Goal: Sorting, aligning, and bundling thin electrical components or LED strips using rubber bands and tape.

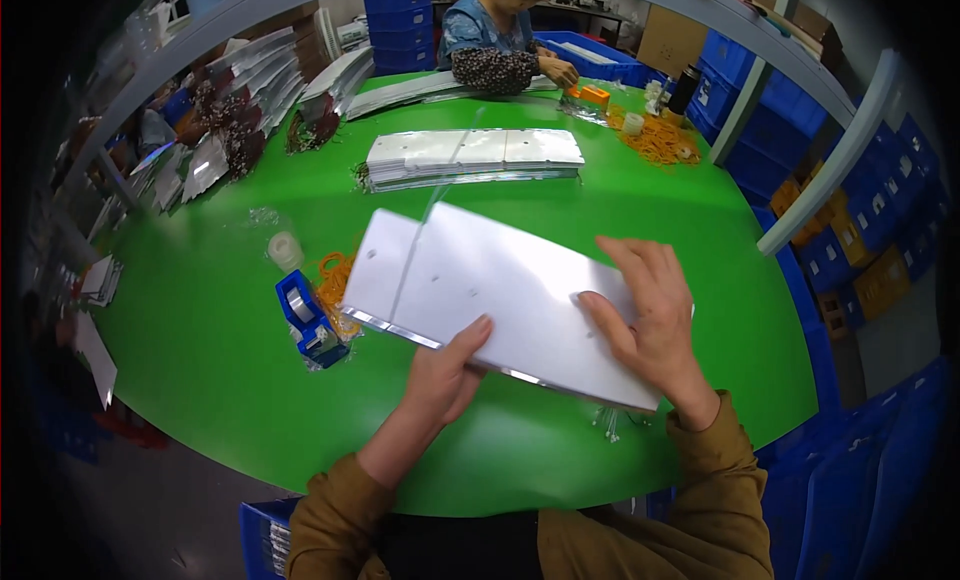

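Note:
My left hand [447, 375] holds a stack of long white flat panels [520, 290] by its near edge, thumb on top. The stack is tilted above the green table, its edges shiny like metal. A thin clear band [408, 265] crosses its left end, where one panel sticks out past the upper one. Open over the right end, my right hand [655, 315] has its fingers spread near the far edge and its thumb on the white face. Thin wires with small white ends [612, 422] show below the stack's near right corner.
A blue tape dispenser [310, 320] stands left, beside orange bands [337, 280] and a clear tape roll [284, 251]. Another panel stack [475, 155] lies beyond. Across the green table [230, 400], a co-worker [490, 35] handles things near orange bands [655, 140]. Blue bins [850, 240] line the right.

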The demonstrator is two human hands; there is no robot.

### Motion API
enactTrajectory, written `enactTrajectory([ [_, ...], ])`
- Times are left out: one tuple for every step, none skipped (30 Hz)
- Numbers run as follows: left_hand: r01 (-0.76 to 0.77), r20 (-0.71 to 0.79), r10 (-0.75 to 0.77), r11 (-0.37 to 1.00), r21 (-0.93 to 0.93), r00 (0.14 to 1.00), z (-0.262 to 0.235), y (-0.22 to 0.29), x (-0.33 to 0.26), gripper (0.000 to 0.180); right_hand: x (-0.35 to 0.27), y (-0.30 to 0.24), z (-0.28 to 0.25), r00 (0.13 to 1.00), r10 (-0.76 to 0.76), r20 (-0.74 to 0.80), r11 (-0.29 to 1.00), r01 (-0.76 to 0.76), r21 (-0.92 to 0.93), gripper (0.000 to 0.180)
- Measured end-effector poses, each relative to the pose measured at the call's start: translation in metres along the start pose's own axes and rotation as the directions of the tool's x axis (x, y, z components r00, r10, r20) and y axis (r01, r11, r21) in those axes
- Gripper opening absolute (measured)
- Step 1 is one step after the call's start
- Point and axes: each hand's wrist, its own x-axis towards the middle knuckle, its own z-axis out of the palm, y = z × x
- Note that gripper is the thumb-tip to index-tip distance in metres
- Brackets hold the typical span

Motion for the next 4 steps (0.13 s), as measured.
enactTrajectory([
  [-0.004,-0.003,0.004,1.000,0.002,1.000,0.000,-0.008,0.010,0.053,-0.001,0.007,0.006,0.997,0.033,0.072,0.998,-0.029,-0.050,0.032],
  [0.031,-0.010,-0.031,0.999,-0.037,0.999,0.001,-0.018,0.021,0.053,-0.003,0.015,0.013,0.989,0.064,0.137,0.994,-0.050,-0.102,0.033],
  [0.060,-0.019,-0.061,0.995,-0.076,0.998,0.000,-0.030,0.032,0.053,-0.005,0.023,0.022,0.975,0.093,0.201,0.987,-0.063,-0.151,0.034],
  [0.053,-0.013,-0.054,0.996,-0.072,0.998,0.004,-0.029,0.034,0.053,-0.012,0.039,0.032,0.977,0.089,0.192,0.987,-0.060,-0.151,0.034],
])
